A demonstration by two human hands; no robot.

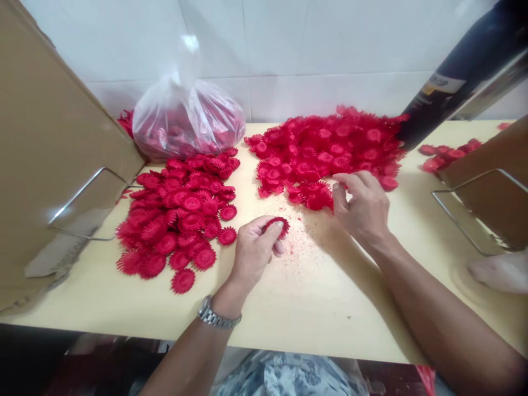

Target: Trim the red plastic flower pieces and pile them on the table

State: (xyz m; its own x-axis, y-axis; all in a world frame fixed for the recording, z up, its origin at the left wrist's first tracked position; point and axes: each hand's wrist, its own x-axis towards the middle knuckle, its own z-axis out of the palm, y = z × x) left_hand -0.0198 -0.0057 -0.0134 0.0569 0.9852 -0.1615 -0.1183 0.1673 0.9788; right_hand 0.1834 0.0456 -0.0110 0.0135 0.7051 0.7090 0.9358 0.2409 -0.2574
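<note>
Red disc (284, 226) gripped in fingers of left hand (252, 248), front-right of plastic bag (185, 118), with right hand (366, 208) slightly open beside pile (322, 148) right of bag, apparently partway, completed share indeterminable.

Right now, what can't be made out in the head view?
All head view:
- Right hand: whether it grips a piece; blur at the fingertips.
- Red disc: its middle; left hand's thumb covers it.
- Plastic bag: exact contents; cloudy film.
- Dark cylinder: small print blurred, top cut off by frame edge.
</note>
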